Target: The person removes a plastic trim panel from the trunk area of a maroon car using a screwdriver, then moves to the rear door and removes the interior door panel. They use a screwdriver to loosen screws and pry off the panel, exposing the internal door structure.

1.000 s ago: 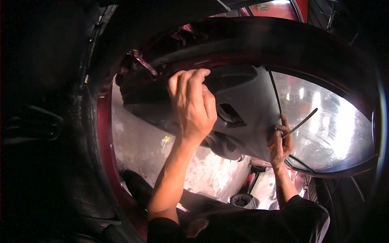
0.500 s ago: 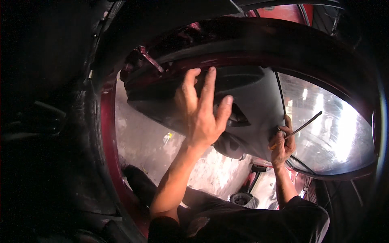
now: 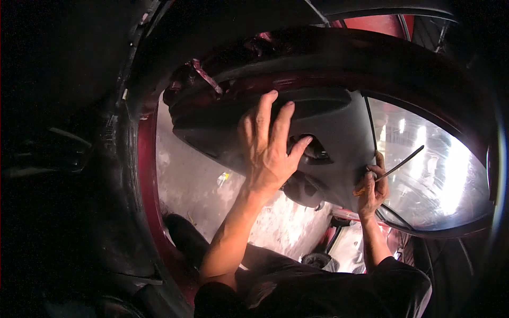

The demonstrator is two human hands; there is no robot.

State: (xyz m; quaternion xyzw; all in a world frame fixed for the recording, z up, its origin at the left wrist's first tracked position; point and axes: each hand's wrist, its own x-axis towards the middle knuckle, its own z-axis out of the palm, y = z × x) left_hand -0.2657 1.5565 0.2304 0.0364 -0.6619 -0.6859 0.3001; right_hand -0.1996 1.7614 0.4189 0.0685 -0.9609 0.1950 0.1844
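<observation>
**Left hand settles flat on the panel again**

The left hand (image 3: 268, 146) is spread open, palm against the dark grey plastic panel (image 3: 328, 138), fingers (image 3: 263, 114) reaching up toward its upper edge and the thumb hooked at the rim of the oblong opening (image 3: 313, 151) near the panel's middle. Half a second ago that hand was lifted a little with the fingers fanned wide; a second ago it lay curled over the panel. So it has let go, shifted and pressed down afresh — a change of hold, by the look of it, to brace the panel rather than carry it anywhere.

The right hand (image 3: 374, 185) has stayed at the panel's lower right edge, closed around a thin dark rod-like tool (image 3: 403, 161) with what seems an orange handle; the rod points up and to the right, away from the panel. Its grip looks unchanged.

The panel itself sits where it was — tucked under the dark red metal arch (image 3: 148, 175) that curves down the left side, with the black rubber tyre wall (image 3: 106, 175) outside that. Below, between the arms, bright wet-looking floor (image 3: 196, 180) shows through.
</observation>
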